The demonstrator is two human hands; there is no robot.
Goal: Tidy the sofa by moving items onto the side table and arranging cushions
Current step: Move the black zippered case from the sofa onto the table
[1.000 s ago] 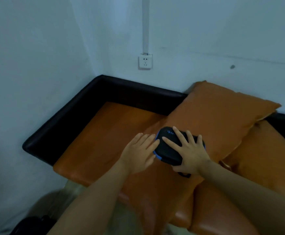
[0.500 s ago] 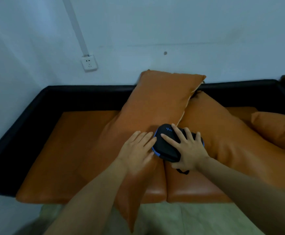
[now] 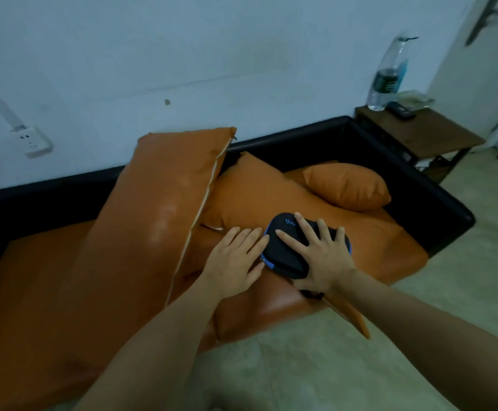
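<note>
A black zip case [image 3: 289,241] with a blue edge is held between my two hands above the orange sofa seat [image 3: 34,292]. My right hand [image 3: 322,262] lies spread over its top, thumb wrapped round the near edge. Straight fingers of my left hand [image 3: 236,259] touch the case's left side. A long orange cushion [image 3: 158,221] leans against the back wall, and a second cushion [image 3: 259,197] lies flat behind the case. A small orange pillow [image 3: 348,186] sits at the sofa's right end. The wooden side table [image 3: 428,132] stands beyond that end.
On the side table stand a clear water bottle [image 3: 385,81] and a dark remote [image 3: 402,111]. The sofa's black frame [image 3: 405,173] rims the seat. A wall socket [image 3: 34,142] is at the left. Pale floor [image 3: 331,366] lies in front.
The view has swung right from the sofa's left corner toward its right end, bringing the side table into sight. Both hands keep the same hold on the case and travel with it.
</note>
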